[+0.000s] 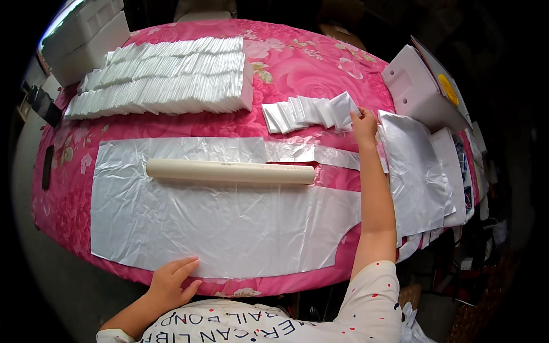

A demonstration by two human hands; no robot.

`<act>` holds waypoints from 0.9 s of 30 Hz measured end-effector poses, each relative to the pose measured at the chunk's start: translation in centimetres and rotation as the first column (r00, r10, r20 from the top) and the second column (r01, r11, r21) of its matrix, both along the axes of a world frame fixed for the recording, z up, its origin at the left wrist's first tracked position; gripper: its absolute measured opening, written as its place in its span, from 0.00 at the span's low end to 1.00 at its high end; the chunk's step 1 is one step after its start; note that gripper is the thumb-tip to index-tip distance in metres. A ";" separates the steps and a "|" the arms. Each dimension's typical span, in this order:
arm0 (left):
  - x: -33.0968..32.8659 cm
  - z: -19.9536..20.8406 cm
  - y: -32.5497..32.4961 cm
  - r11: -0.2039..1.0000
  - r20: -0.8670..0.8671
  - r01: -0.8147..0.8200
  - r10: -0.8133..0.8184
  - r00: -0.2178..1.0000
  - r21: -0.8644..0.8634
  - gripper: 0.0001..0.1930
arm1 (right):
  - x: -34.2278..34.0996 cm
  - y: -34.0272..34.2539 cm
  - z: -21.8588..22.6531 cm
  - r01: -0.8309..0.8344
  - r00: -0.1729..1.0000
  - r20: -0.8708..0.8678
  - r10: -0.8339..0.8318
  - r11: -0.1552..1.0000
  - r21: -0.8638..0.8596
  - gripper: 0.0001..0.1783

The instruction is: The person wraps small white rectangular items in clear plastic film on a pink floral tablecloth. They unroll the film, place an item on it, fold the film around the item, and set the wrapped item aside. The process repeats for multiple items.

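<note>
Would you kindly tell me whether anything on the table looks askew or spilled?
I see no spill. The short run of folded packets at the right hand fans out unevenly, unlike the tightly packed rows at far left.

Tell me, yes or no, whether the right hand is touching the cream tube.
No, the right hand is at the right end of the short row of folded packets, away from the tube.

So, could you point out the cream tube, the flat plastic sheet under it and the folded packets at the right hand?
Cream tube (230,171): head view, middle of its length.
Plastic sheet (234,228): head view, bare area below the tube.
Folded packets (309,111): head view, middle of the row.
</note>
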State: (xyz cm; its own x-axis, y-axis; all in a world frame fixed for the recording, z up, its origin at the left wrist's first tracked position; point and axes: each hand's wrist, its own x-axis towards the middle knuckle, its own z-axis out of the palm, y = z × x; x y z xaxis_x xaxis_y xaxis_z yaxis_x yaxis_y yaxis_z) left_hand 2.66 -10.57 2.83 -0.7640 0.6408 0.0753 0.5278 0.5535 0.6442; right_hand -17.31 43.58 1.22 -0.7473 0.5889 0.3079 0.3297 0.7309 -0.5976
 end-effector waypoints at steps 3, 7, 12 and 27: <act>-0.5 0.1 0.2 1.000 0.008 -0.007 0.008 1.000 -0.009 0.22 | -0.6 1.4 -2.4 0.142 0.951 0.188 -0.247 0.884 0.446 0.21; -1.2 -0.3 -0.3 0.999 -0.040 0.006 -0.008 0.999 -0.041 0.22 | -0.7 -2.0 -1.7 -0.045 0.985 -0.120 0.124 0.855 0.516 0.20; -2.3 -0.3 0.1 0.998 -0.077 0.056 -0.059 0.995 -0.038 0.22 | 7.2 -17.4 2.3 -0.815 0.580 0.122 0.806 0.576 0.071 0.25; -3.9 -3.7 8.8 0.994 -0.135 0.106 -0.100 0.986 0.039 0.43 | 25.5 -24.4 -1.8 -0.778 0.610 0.252 0.752 0.628 0.009 0.27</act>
